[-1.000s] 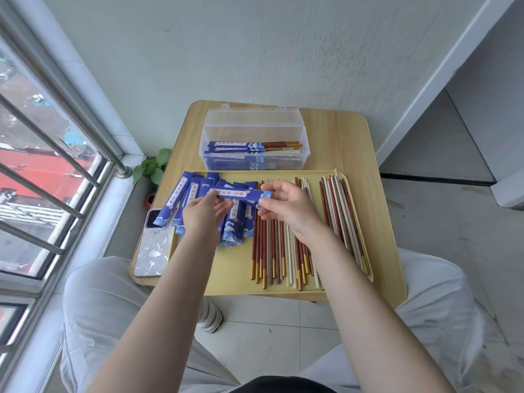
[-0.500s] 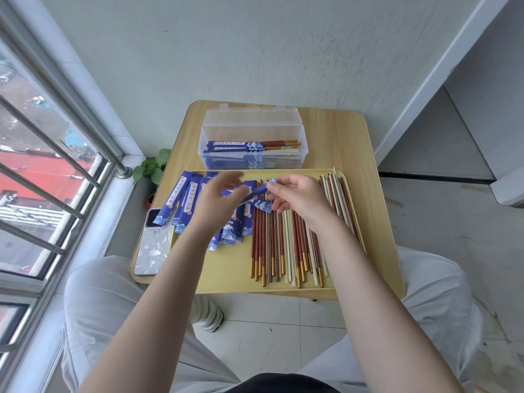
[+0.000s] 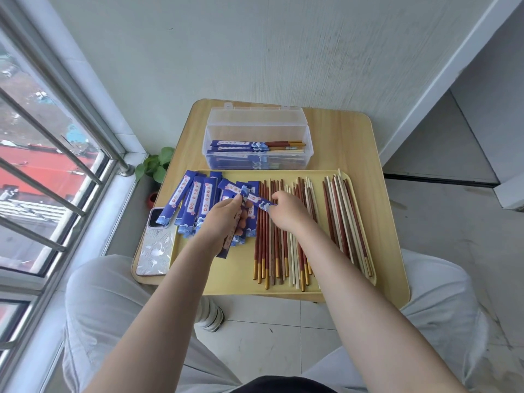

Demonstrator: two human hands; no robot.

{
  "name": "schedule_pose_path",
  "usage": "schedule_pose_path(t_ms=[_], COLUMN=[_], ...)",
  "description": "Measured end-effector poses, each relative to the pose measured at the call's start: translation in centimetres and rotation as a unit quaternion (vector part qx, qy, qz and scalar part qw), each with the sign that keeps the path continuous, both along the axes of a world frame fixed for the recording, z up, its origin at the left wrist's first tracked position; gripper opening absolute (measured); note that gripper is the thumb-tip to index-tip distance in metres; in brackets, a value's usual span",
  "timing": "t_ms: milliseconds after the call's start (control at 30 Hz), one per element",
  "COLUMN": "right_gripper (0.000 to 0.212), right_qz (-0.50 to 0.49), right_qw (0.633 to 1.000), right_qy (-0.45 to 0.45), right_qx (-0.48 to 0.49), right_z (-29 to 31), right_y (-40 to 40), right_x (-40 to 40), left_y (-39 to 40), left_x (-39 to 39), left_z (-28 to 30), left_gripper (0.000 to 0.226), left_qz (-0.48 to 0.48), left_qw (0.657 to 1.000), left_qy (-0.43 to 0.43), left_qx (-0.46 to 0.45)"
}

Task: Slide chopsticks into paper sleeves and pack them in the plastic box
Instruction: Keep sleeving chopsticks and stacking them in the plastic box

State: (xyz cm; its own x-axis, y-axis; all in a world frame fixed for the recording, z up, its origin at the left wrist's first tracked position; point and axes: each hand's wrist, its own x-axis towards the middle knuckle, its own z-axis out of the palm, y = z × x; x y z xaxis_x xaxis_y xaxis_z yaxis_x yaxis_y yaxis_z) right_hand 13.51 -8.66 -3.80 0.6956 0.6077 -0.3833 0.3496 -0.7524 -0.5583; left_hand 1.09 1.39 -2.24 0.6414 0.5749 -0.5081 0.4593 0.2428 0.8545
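Since half a second ago our right hand (image 3: 286, 214) dropped onto the loose red and cream wooden chopsticks (image 3: 283, 236) at the yellow tray's (image 3: 241, 282) centre; grip hidden, cannot tell. Blue printed paper sleeve (image 3: 259, 200) stays pinched by our left hand (image 3: 226, 219). Sleeve's light and floppy: hold near the mouth. Chopsticks are stiff and slick. Clear plastic box (image 3: 258, 143) sits at 12 o'clock.

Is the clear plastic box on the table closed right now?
No, the clear plastic box stands open, lid tipped back, with blue-sleeved chopsticks visible inside.
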Motion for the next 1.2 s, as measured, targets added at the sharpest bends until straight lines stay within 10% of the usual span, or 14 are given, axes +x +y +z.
schedule_pose_path(t_ms=[333,567,1200], right_gripper=[0.014,0.042,0.039], right_qz=[0.072,0.100,0.066], right_qw=[0.989,0.982,0.996], right_qy=[-0.104,-0.109,-0.055], right_qx=[-0.076,-0.117,0.009], right_z=[-0.5,-1.3,0.2], right_y=[0.8,0.8,-1.3], right_x=[-2.4,-3.4,-3.3], left_y=[-0.1,0.3,0.3], left_x=[1.6,1.7,1.3], left_z=[-0.7,-1.3,-1.5], left_gripper=[0.035,0.039,0.038], left_qz=[-0.001,-0.009,0.011], left_qw=[1.000,0.999,0.998], left_qy=[-0.021,0.002,-0.009], left_qx=[-0.008,0.048,0.066])
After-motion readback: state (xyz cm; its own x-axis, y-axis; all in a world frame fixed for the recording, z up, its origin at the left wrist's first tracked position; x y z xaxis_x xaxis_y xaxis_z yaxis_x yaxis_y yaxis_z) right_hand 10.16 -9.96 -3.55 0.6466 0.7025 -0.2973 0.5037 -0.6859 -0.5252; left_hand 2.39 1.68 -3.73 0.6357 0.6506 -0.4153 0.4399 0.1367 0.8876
